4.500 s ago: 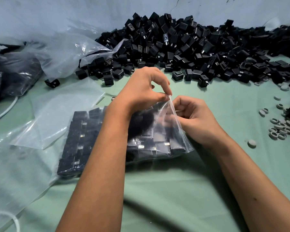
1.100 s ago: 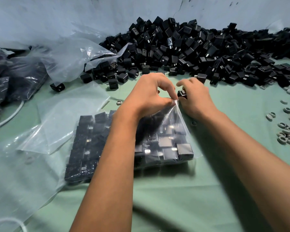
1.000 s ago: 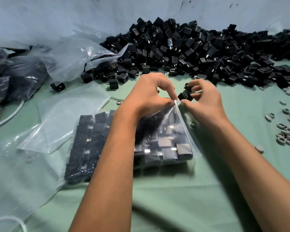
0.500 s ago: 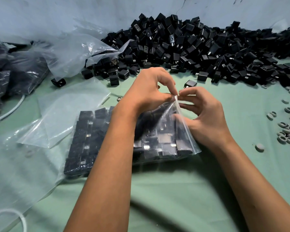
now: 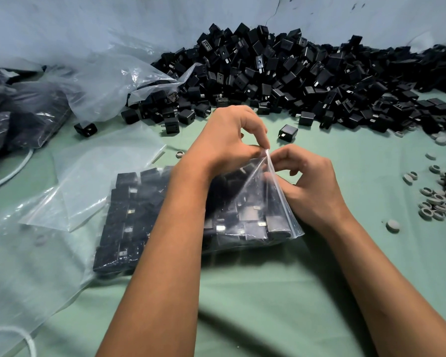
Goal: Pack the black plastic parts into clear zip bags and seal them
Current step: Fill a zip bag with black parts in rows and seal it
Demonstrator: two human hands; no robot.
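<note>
Parts pile (image 5: 307, 81) behind filled bag (image 5: 245, 210)

A pale blue-grey wall (image 5: 88, 21), cracked near its top, stood beyond the hands; a green cloth (image 5: 268, 292) covered the bench beneath them.

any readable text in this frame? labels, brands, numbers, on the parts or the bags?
None can be read.
Filled zip bag pinched at its top by the left hand and right hand: clear film, no print visible.
Packed black parts and the loose pile: only metal tabs and slots show; any moulded marks are too small to read.
Empty bags: plain.
Grey rings: unmarked.
</note>
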